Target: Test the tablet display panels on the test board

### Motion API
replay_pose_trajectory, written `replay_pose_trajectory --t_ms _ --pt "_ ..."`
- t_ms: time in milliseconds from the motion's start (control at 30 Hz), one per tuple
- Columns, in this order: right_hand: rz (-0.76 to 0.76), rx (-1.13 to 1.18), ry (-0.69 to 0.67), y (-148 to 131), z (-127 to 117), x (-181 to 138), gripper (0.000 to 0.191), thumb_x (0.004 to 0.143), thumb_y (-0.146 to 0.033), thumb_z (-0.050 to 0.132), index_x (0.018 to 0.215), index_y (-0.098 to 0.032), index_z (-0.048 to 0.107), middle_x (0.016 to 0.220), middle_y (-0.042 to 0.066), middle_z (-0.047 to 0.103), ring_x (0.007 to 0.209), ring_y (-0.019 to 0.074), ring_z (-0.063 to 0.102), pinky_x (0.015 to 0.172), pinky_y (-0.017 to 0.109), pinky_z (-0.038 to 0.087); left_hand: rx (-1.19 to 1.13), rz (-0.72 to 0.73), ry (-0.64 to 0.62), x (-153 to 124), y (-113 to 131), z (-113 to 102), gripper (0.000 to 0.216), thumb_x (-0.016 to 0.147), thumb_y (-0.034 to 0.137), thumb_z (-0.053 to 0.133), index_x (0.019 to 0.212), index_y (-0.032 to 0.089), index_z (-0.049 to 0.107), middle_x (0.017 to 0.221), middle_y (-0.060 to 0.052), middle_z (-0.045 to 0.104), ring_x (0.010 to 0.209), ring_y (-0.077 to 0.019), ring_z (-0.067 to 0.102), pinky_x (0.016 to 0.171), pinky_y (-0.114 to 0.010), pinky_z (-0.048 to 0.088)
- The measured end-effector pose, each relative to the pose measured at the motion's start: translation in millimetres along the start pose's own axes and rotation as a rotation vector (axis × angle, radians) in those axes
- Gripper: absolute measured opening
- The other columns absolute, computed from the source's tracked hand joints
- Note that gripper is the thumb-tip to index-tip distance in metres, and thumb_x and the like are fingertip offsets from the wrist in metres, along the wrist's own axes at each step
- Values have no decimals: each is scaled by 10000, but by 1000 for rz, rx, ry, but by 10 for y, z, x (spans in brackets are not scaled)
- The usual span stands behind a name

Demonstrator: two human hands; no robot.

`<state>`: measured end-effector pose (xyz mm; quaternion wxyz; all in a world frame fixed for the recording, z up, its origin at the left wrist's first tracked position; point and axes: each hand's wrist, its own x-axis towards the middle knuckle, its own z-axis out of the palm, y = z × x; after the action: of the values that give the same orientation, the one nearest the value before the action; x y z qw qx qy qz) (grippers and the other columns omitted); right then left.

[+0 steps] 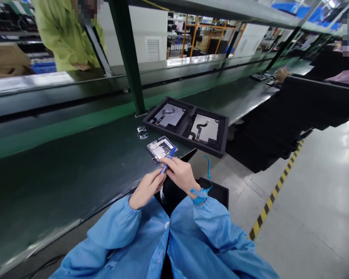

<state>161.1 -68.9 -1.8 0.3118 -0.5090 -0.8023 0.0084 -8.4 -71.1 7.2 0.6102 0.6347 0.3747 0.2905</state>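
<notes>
Between my hands is a slim blue tool (173,151), shaped somewhat like tweezers, its upper end pointing away from me. My left hand (147,187) pinches its lower end, fingers closed. Higher up, my right hand (180,173) has its fingers closed around the same tool; a blue band circles that wrist. Just beyond my fingers, a circuit board (159,147) with a white label lies on the dark green bench, a thin red wire at its near corner. The tool's tip overlaps the board's right edge; whether they touch I cannot tell.
A black foam tray (189,136) holding two flat screen panels sits beyond the board. Left of it lies a clear ring-like piece (142,132). A green post (128,58) rises from the bench. Stacked black trays (264,128) stand right. A person in yellow (58,35) stands opposite.
</notes>
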Motion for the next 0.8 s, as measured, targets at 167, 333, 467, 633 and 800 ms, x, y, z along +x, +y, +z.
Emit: replay_pose_trajectory --t_ms 167,333,467,633,800 --pt "219 122 181 294 -76 95 239 1023 -369 465 1021 -246 670 919 18 741 779 162 699 733 257 516 254 25 -17 111 -19 -332 412 957 566 440 989 206 638 754 -17 631 647 -162 580 630 -300 469" --pt "387 -2 294 855 -169 168 358 1033 -287 289 1169 -222 614 1054 73 739 899 218 688 821 335 539 559 75 467 694 -91 -909 346 885 414 544 1166 214 522 1119 -88 597 978 -247 616 868 -408 508" --pt "337 -129 351 1197 -76 262 310 942 -305 459 1186 -207 622 1258 126 690 1140 329 596 946 466 501 700 107 754 1301 -129 -1069 491 823 428 647 1195 177 449 1291 -185 491 1270 -368 488 996 -523 466" --pt "372 -279 404 1374 161 299 221 911 -317 524 1068 -253 665 1244 138 706 1094 369 604 843 504 494 727 130 789 1689 -261 -1076 379 780 380 688 1033 225 454 1133 -122 576 1091 -337 618 882 -498 536" --pt "407 -404 388 1402 249 239 183 958 -317 500 992 -264 673 1267 122 704 1136 363 589 805 475 482 658 204 694 1716 -394 -1189 422 717 303 681 1061 231 448 1081 -93 629 1000 -292 674 912 -470 538"
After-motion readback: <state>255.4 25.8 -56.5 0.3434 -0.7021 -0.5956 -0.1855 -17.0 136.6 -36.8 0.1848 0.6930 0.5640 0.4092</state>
